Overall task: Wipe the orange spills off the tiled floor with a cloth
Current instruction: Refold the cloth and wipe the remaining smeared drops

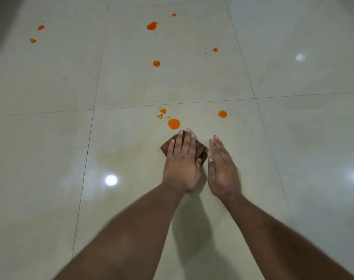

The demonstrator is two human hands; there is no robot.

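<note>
My left hand [182, 164] presses flat on a folded brown cloth [201, 150] on the pale tiled floor [131, 81]; most of the cloth is hidden under the palm. Just right of it, my right hand [222, 168] rests on the floor, fingers straight and together, holding nothing. A round orange spill [173, 124] lies just beyond my left fingertips, with small splashes [162, 113] behind it and another drop [222, 113] to the right. Farther off lie more orange spots [156, 63], [152, 26], [215, 49], [41, 27].
A faint yellowish smear [113, 154] marks the tile left of the cloth. Dark grout lines [91, 126] cross the floor. Ceiling lights glare off the tiles [111, 180]. A dark shape [0, 21] sits at the far left corner.
</note>
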